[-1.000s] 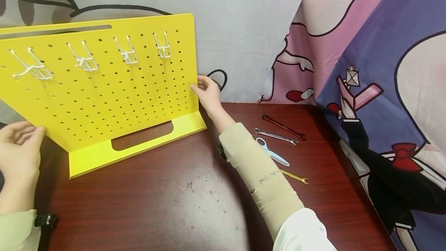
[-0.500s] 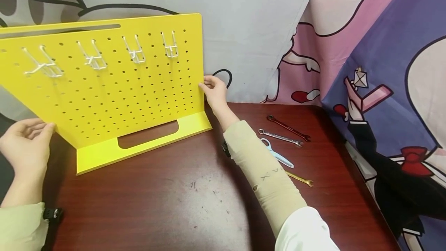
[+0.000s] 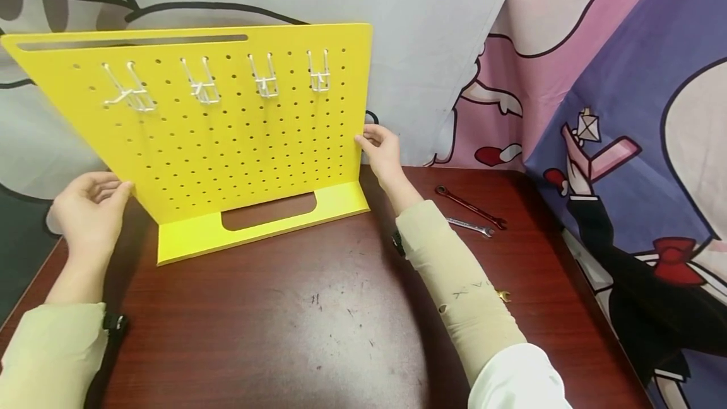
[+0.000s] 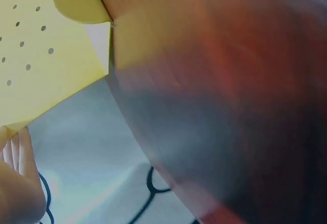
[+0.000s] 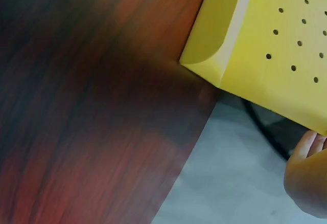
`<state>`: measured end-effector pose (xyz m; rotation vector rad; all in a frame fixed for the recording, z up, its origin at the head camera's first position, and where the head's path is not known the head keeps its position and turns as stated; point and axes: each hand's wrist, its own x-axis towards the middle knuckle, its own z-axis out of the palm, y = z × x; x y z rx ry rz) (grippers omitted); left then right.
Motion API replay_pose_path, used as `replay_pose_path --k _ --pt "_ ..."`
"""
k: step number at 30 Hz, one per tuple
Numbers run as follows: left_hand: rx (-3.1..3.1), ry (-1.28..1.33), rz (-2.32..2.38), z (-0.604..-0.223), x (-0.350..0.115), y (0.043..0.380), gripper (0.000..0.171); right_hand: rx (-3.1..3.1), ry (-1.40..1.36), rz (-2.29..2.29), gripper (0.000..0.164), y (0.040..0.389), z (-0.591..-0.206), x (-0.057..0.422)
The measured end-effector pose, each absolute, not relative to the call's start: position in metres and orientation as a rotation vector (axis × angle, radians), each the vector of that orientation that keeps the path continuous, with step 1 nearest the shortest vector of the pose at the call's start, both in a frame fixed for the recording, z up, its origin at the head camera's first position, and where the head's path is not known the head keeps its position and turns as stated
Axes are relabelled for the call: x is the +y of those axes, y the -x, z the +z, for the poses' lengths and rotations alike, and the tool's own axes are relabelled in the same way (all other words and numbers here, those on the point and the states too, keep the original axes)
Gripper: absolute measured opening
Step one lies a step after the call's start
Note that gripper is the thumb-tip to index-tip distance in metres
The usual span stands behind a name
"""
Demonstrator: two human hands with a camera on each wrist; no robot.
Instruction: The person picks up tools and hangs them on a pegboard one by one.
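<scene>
A yellow pegboard (image 3: 238, 144) with a flat foot stands upright on the dark red-brown table in the head view. Several white wire hooks (image 3: 264, 84) hang in a row along its upper part. My left hand (image 3: 93, 213) grips the board's left edge between thumb and fingers, low down. On the opposite side, my right hand (image 3: 383, 150) pinches the right edge around mid-height. Both wrist views show fingers at the board's side edges: the left fingers (image 4: 21, 150) in one, the right fingers (image 5: 308, 144) in the other.
Right of my right arm lie a red wrench (image 3: 471, 207) and a silver wrench (image 3: 471, 227). A gold wrench end (image 3: 503, 296) shows beside the sleeve, the rest hidden. Printed cloth (image 3: 420, 81) hangs behind the table (image 3: 284, 327) and along its right side.
Both hands and the pegboard have shifted to the right, with the hooks still on it. My right forearm now covers the light-blue scissors and more of the wrenches.
</scene>
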<state>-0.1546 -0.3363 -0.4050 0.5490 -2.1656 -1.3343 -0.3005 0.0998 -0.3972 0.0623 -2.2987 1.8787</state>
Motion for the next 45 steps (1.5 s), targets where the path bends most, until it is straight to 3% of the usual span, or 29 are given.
replay_pose_path --k 8,15,31,45 --pt "-2.306 -0.441 -1.226 -0.401 -0.315 0.177 0.007 -2.273 -0.040 1.873 0.029 0.298 -0.399 0.138" --pt "-2.345 -0.348 -1.213 -0.403 -0.295 0.194 0.025 -2.286 0.000 1.841 0.031 0.292 -0.399 0.169" --pt "-2.354 -0.175 -1.254 -0.401 -0.249 0.222 0.023 -2.284 0.120 1.800 0.030 0.268 -0.399 0.223" --pt "-2.335 -0.083 -1.345 -0.401 -0.241 0.229 0.023 -2.257 0.163 1.824 0.027 0.256 -0.400 0.235"
